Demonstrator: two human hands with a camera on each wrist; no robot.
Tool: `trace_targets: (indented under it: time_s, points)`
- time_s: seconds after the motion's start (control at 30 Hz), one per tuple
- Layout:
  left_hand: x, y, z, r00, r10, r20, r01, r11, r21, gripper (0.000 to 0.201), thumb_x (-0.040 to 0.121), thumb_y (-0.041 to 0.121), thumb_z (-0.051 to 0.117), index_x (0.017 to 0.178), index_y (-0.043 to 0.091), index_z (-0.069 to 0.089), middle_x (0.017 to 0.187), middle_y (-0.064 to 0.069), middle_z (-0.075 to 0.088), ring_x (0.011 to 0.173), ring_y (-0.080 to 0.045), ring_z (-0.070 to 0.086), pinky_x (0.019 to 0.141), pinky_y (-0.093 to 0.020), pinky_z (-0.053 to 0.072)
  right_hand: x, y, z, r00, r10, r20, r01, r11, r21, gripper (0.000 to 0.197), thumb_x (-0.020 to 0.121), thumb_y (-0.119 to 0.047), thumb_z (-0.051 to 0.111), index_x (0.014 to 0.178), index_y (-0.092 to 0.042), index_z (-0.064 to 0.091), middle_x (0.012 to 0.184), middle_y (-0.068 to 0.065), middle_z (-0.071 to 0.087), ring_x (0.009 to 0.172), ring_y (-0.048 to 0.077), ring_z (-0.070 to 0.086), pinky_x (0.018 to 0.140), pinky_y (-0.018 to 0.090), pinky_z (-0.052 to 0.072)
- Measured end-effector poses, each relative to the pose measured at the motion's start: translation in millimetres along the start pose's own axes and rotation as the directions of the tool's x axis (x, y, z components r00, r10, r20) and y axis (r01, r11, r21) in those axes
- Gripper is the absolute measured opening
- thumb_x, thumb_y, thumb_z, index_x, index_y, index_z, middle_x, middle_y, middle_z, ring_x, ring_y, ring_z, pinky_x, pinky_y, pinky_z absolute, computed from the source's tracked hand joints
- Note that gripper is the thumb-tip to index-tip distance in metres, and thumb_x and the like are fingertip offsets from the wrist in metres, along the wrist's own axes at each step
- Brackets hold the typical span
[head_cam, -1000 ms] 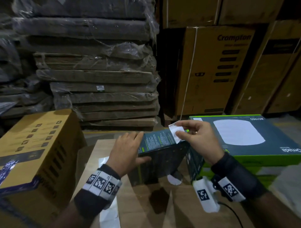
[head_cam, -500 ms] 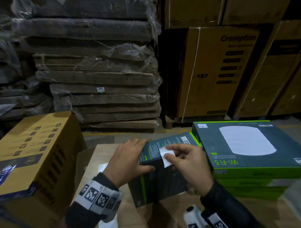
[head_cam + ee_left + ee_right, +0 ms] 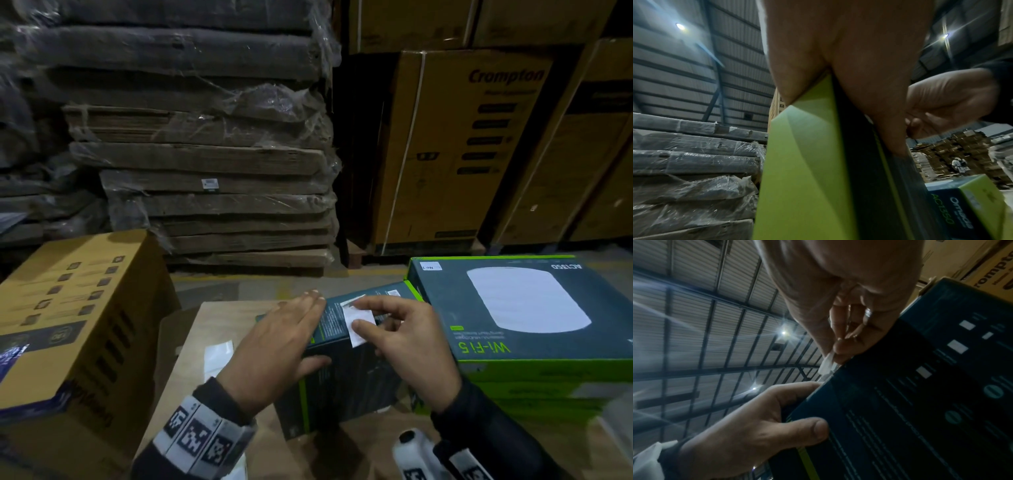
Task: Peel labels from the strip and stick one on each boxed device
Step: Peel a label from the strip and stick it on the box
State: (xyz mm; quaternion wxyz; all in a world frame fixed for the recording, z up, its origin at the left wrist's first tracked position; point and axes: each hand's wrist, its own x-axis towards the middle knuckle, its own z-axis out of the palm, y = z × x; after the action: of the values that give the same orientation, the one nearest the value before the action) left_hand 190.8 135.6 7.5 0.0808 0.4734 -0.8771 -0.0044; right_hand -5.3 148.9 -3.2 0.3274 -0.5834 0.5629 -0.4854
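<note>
Warehouse cartons (image 3: 462, 144) loom behind as our left hand (image 3: 274, 346) grips the upright device box (image 3: 342, 387), fingers over its top; beside them, our right hand (image 3: 407, 346) pinches the label (image 3: 358, 320) onto it. Next, we judge, press it flat.

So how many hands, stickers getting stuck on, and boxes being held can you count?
Hands: 2, the left hand and the right hand
White label pinched by the right hand: 1
Dark box gripped by the left hand: 1
Total: 4
</note>
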Motion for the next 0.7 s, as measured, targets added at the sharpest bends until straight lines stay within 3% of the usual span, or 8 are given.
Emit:
trace_targets:
  time_s: [0.07, 0.13, 0.3, 0.37, 0.43, 0.53, 0.7]
  points:
    - [1.9, 7.2, -1.7, 1.000, 0.019, 0.003, -0.019, 1.000, -0.014, 0.081, 0.089, 0.047, 0.055, 0.151, 0.017, 0.012, 0.158, -0.002, 0.014, 0.145, -0.014, 0.015, 0.108, -0.018, -0.002, 0.5, 0.3, -0.3, 1.000, 0.004, 0.005, -0.004, 1.000, 0.001, 0.021, 0.073, -0.014, 0.078, 0.083, -0.032, 0.075, 0.047, -0.002, 0.055, 0.047, 0.011, 0.049, 0.053, 0.026, 0.043]
    - [2.0, 10.5, 0.0, 1.000, 0.013, 0.013, -0.013, 0.999, -0.035, 0.076, 0.093, 0.042, 0.050, 0.151, 0.021, 0.004, 0.159, 0.002, 0.003, 0.146, -0.010, 0.003, 0.107, -0.017, -0.009, 0.9, 0.0, -0.6, 1.000, 0.002, 0.012, -0.002, 1.000, -0.012, 0.021, 0.073, -0.014, 0.079, 0.084, -0.031, 0.075, 0.047, -0.003, 0.056, 0.046, 0.011, 0.050, 0.052, 0.024, 0.043]
    - [-2.9, 10.3, 7.6, 0.998, -0.053, -0.026, 0.049, 0.990, -0.133, 0.081, 0.090, 0.040, 0.056, 0.149, 0.028, 0.001, 0.158, 0.007, 0.011, 0.144, -0.007, 0.010, 0.116, -0.023, 0.010, 3.1, -5.9, -2.5, 0.998, 0.009, 0.062, -0.006, 0.999, -0.048, 0.021, 0.071, -0.012, 0.080, 0.086, -0.025, 0.074, 0.055, -0.002, 0.060, 0.044, 0.010, 0.052, 0.051, 0.023, 0.045]
    - [-5.2, 11.2, 10.0, 0.997, -0.066, -0.028, 0.061, 0.985, -0.164, 0.083, 0.090, 0.040, 0.057, 0.149, 0.028, 0.000, 0.158, 0.007, 0.012, 0.144, -0.008, 0.012, 0.118, -0.026, 0.014, 4.1, -7.2, -2.9, 0.996, 0.007, 0.088, -0.001, 0.998, -0.058, 0.021, 0.071, -0.012, 0.081, 0.088, -0.024, 0.075, 0.067, -0.002, 0.064, 0.046, 0.010, 0.054, 0.051, 0.021, 0.046]
    - [-6.4, 10.2, 13.3, 0.997, -0.062, -0.052, 0.051, 0.979, -0.198, 0.083, 0.088, 0.038, 0.060, 0.149, 0.028, 0.004, 0.156, 0.007, 0.018, 0.143, -0.007, 0.017, 0.117, -0.026, 0.018, 5.0, -7.0, -2.6, 0.995, -0.008, 0.102, 0.016, 0.997, -0.077, 0.022, 0.071, -0.013, 0.081, 0.090, -0.023, 0.075, 0.080, -0.004, 0.064, 0.047, 0.009, 0.053, 0.051, 0.019, 0.044]
    - [-8.1, 9.6, 16.1, 0.994, -0.039, -0.104, 0.016, 0.978, -0.207, 0.076, 0.086, 0.037, 0.063, 0.143, 0.032, 0.014, 0.151, 0.007, 0.029, 0.139, -0.008, 0.026, 0.113, -0.026, 0.026, 6.2, -4.9, -3.1, 0.993, -0.020, 0.115, 0.033, 0.993, -0.112, 0.024, 0.070, -0.015, 0.081, 0.092, -0.023, 0.075, 0.085, -0.006, 0.064, 0.047, 0.004, 0.050, 0.054, 0.018, 0.042]
    - [-9.4, 11.6, 14.4, 0.990, 0.029, -0.139, -0.052, 0.985, -0.167, 0.062, 0.088, 0.031, 0.062, 0.136, 0.037, 0.025, 0.154, 0.004, 0.026, 0.142, -0.013, 0.021, 0.115, -0.027, 0.017, 6.3, -5.7, -4.4, 0.990, -0.024, 0.142, 0.043, 0.990, -0.136, 0.028, 0.069, -0.018, 0.082, 0.095, -0.024, 0.074, 0.087, -0.009, 0.065, 0.047, 0.003, 0.051, 0.053, 0.017, 0.041]
